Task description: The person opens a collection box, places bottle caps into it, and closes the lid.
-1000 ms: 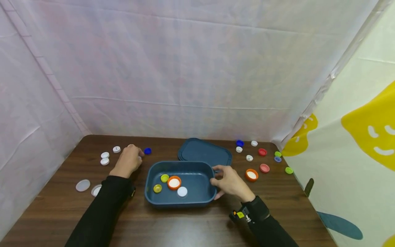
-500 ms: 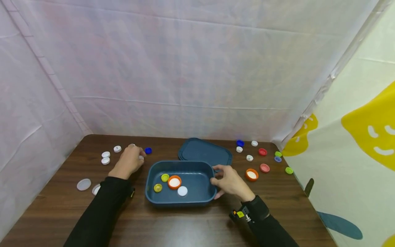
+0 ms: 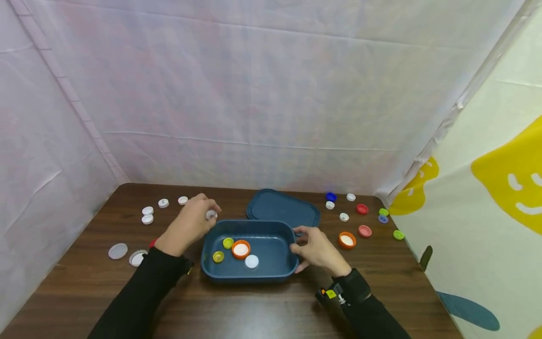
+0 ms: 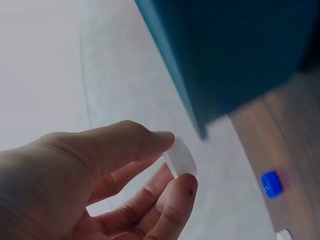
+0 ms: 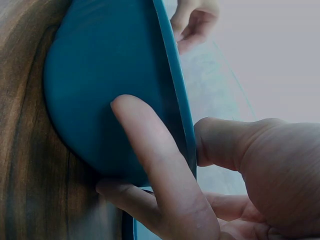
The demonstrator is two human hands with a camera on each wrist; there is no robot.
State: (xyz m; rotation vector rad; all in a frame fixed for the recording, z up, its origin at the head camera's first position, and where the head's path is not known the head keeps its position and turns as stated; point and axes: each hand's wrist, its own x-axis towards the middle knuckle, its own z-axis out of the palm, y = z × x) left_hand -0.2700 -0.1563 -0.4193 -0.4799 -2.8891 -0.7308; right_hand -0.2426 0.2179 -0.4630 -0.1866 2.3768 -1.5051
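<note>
My left hand (image 3: 188,225) pinches a white bottle cap (image 4: 181,157) between thumb and fingertips, raised just off the back left corner of a dark blue rectangular box (image 3: 271,277). On the box's right end, my right hand (image 3: 315,250) grips the rim, thumb over the edge and fingers along the outer wall. Inside the box lie a yellow-green cap (image 3: 228,243), a darker yellow cap (image 3: 218,256), an orange cap with a white middle (image 3: 241,249) and a white cap (image 3: 251,262).
Behind the box lies a blue lid (image 3: 282,210). Several caps are scattered at right, including an orange one (image 3: 346,240) and a red one (image 3: 362,208). On the left lie white caps (image 3: 147,219), a pale disc (image 3: 118,251) and a partly hidden red cap (image 3: 153,243).
My left hand has lifted the white cap from the table and moved right toward the box. A red cap now shows beside the left sleeve. My right hand keeps its grip.
</note>
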